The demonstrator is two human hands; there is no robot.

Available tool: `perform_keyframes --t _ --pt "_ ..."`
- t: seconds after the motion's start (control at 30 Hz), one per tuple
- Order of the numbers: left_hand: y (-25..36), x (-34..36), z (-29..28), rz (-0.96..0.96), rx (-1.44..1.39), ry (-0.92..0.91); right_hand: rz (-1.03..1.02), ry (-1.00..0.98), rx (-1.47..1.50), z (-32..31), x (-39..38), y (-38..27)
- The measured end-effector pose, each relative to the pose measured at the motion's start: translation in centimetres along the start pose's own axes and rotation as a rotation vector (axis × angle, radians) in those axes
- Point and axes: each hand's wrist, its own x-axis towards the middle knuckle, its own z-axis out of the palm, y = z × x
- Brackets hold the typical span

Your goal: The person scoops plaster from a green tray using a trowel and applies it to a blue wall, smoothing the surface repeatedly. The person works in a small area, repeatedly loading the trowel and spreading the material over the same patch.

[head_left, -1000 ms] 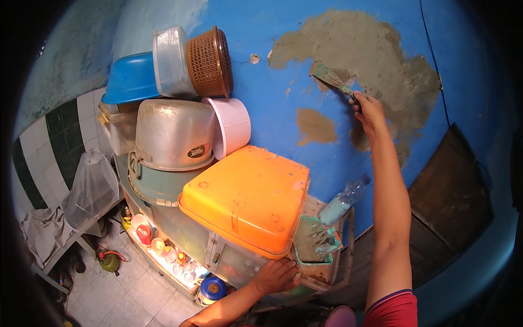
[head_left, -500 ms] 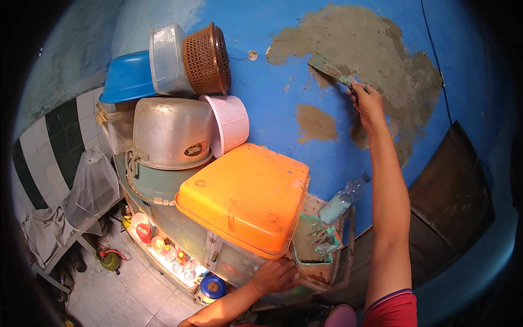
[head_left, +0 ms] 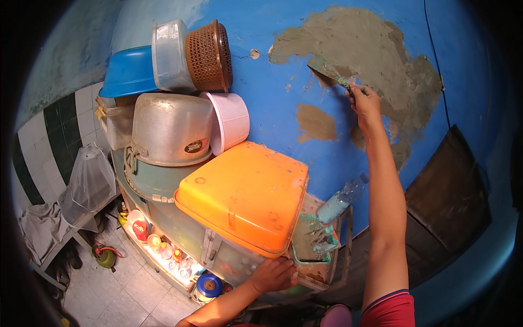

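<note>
Blue wall (head_left: 261, 109): bearing grey plaster (head_left: 365, 49), far and right
Right hand (head_left: 365, 103): gripping scraper (head_left: 329, 72) at plaster's left side
Left hand (head_left: 274, 273): near, beside orange tub (head_left: 245, 191); cannot tell if gripping

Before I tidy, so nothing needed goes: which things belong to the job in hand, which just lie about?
In use: scraper in right hand; grey wall patch; probably paste tub.

Apparently lying about: orange container; metal pot; brown basket; pink basket; blue basin.

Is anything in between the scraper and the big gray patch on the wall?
Nothing visible: the right hand holds the scraper at the lower left of the gray patch. The orange tub sits lower down.
</note>
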Motion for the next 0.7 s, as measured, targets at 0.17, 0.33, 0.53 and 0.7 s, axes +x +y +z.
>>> perform_keyframes --t 0.17,0.33,0.53,0.7 --pt "0.1 0.1 -0.1 -0.002 0.011 0.035 0.010 0.075 -0.075 -3.5 -1.5 1.3" --pt "0.0 0.5 -0.2 0.002 -0.002 0.032 -0.018 -0.009 0.052 -3.9 -2.6 0.0" --pt "0.2 1.0 -0.4 0.008 0.008 0.065 0.002 -0.007 0.015 -0.3 -0.6 0.2" --pt "0.1 0.8 -0.6 0.009 -0.002 0.061 0.028 0.052 -0.085 -3.5 -2.1 1.8"
